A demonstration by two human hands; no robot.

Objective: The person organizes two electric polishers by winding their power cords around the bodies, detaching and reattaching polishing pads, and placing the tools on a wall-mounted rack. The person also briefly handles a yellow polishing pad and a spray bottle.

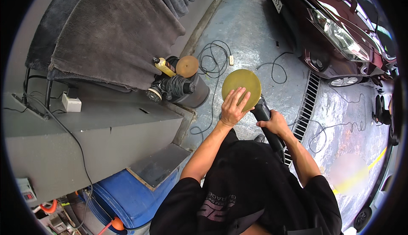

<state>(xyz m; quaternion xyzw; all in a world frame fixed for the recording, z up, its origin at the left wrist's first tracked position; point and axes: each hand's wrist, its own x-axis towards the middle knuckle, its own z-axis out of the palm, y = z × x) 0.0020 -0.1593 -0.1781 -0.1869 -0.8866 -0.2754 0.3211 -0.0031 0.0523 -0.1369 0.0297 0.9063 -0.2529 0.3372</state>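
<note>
My right hand [275, 123] is wrapped around the black body of a hand-held polisher [262, 112], held in front of my waist. A round olive-yellow foam pad [239, 82] sits on its head, facing up. My left hand [236, 106] lies on the lower part of this pad, its fingers stretched out and slightly apart. To the left stands a dark bin [199, 94]. On and beside its top are a tan round pad [187, 66], a yellow bottle [165, 66] and another polisher [158, 89] with its cord coiled up.
Grey towels [114, 31] hang over a rack above a grey ledge [102, 124] on the left. A dark maroon car [306, 22] stands front right, near a floor drain grate [309, 97]. Black cords [212, 67] wind across the floor. A blue barrel [136, 201] lies lower left.
</note>
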